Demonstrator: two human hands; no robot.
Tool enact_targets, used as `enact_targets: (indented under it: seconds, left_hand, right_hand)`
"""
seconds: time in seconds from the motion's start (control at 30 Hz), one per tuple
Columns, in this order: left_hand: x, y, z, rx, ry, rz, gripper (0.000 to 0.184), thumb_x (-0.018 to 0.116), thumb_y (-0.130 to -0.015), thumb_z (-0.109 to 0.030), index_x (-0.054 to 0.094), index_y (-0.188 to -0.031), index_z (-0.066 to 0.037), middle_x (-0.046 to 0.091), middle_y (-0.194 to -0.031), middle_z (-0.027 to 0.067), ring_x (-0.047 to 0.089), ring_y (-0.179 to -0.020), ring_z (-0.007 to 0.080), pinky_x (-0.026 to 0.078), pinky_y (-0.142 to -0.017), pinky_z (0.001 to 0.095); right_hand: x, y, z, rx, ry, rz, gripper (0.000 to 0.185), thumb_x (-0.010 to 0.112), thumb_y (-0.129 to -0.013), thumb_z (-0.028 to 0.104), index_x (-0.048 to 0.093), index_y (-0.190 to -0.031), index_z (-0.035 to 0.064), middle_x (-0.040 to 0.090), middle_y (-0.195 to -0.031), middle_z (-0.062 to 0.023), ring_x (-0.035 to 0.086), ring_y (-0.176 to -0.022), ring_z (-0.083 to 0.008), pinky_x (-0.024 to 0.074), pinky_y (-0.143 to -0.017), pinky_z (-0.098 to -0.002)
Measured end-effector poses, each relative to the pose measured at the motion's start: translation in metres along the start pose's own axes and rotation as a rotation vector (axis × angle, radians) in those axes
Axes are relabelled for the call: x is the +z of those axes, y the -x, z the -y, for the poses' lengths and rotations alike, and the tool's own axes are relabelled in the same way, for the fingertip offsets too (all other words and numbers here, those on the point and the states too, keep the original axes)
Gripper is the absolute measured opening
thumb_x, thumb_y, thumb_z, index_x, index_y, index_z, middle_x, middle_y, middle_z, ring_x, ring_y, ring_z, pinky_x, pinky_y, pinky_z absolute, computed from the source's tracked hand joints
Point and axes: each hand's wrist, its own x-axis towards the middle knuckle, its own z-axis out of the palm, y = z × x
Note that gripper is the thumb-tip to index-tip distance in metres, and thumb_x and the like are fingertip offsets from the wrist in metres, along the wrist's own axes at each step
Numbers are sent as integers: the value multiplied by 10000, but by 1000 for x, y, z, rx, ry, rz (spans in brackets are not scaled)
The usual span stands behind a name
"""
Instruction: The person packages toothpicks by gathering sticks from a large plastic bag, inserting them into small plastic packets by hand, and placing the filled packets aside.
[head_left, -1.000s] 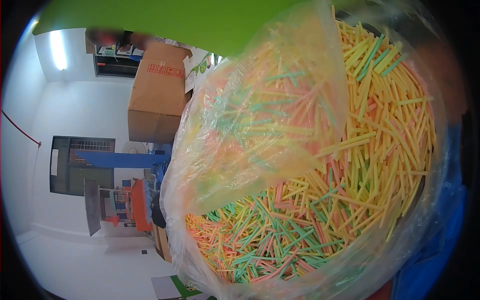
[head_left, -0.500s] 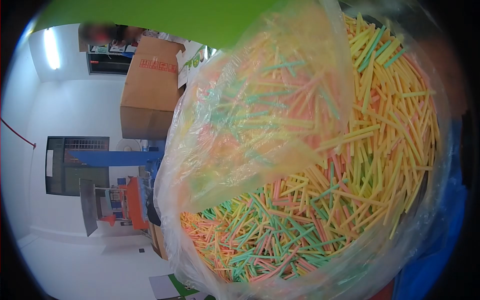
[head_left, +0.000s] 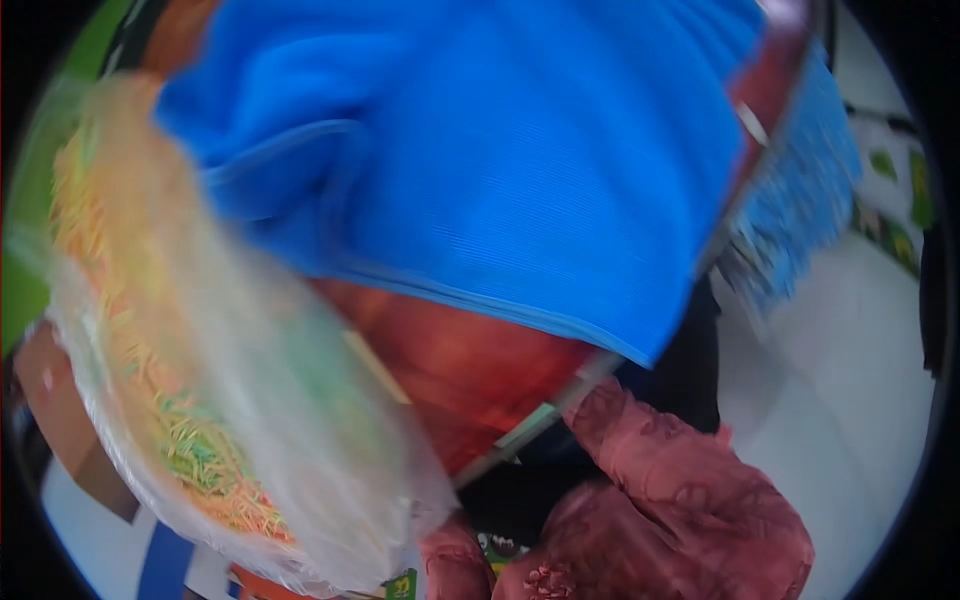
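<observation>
Neither of my hands can be made out. A clear plastic bag point(head_left: 330, 470) fills the left side, with many thin sticks point(head_left: 200, 455) in yellow, orange and green inside. Its film hangs loosely over part of them. Across the top and middle spreads a bright blue cloth point(head_left: 520, 170), its edge lying over a red surface point(head_left: 460, 370). A brownish-orange patch at the top left is too blurred to identify.
At the lower right is another person's pink patterned sleeve point(head_left: 690, 480), beside the red surface's edge. A bunch of light blue strands point(head_left: 800, 190) shows at the right. A cardboard box point(head_left: 75, 420) stands at left, near a green surface point(head_left: 30, 290).
My view has swung away from the bag, which now sits at the left instead of the centre and right. The blue cloth, red surface and pink sleeve have come into sight.
</observation>
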Motion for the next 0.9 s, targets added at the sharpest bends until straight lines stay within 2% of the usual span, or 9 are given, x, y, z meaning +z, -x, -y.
enact_targets:
  seconds: [0.33,0.4,0.5,0.6,0.7,0.8,0.83,0.9]
  left_hand:
    - [-17,-60,-10,-2,-82,17,171,509,-1014,-134,601,-1086,-9,627,-1038,124,601,-932,181,527,-757,286]
    - [-15,-76,-13,7,-88,15,171,510,-1014,-135,602,-1085,-9,629,-1044,126,603,-939,183,528,-762,287]
    - [-8,-101,-15,25,-92,12,172,512,-1014,-136,603,-1085,-9,632,-1053,129,607,-950,185,531,-769,289]
    - [-4,-120,-18,43,-92,7,172,514,-1014,-137,604,-1084,-8,636,-1063,132,611,-960,187,533,-776,292]
    - [1,-143,-22,86,-82,20,172,515,-1015,-137,606,-1083,-8,639,-1072,136,614,-971,190,536,-783,294]
    - [7,-168,-24,133,-73,32,173,517,-1015,-138,607,-1083,-8,642,-1081,139,618,-981,192,539,-790,296]
    - [7,-174,-24,142,-72,33,173,517,-1015,-139,608,-1082,-7,643,-1085,140,619,-984,193,540,-793,297]
    - [7,-185,-25,177,-80,27,173,518,-1015,-139,609,-1082,-7,645,-1091,142,622,-991,195,541,-797,298]
  right_hand:
    - [-25,2,9,-25,-151,-125,435,651,-893,429,704,-1034,21,713,-937,-210,687,-889,-367,501,-820,-445]
    - [-30,8,17,-36,-149,-121,431,650,-894,428,709,-1049,30,719,-925,-191,686,-884,-339,498,-831,-419]
    - [-28,-2,-10,111,-196,-97,422,644,-904,410,711,-1070,28,722,-921,-160,676,-872,-294,489,-842,-382]
    - [-31,1,-14,56,-195,-112,419,649,-905,404,708,-1083,30,724,-931,-139,671,-850,-270,488,-837,-366]
    - [-27,3,-10,73,-305,15,430,644,-908,409,696,-1087,21,725,-952,-154,680,-877,-284,490,-849,-383]
    - [-24,13,-6,20,-144,13,434,635,-912,417,687,-1093,26,722,-975,-189,688,-937,-328,494,-864,-412]
    - [-21,13,-12,35,-99,25,435,631,-911,419,683,-1095,28,707,-1007,-232,668,-1015,-394,497,-881,-456]
    - [-19,28,-18,85,-40,1,435,631,-907,422,682,-1092,32,698,-1016,-248,650,-1032,-424,498,-883,-474]
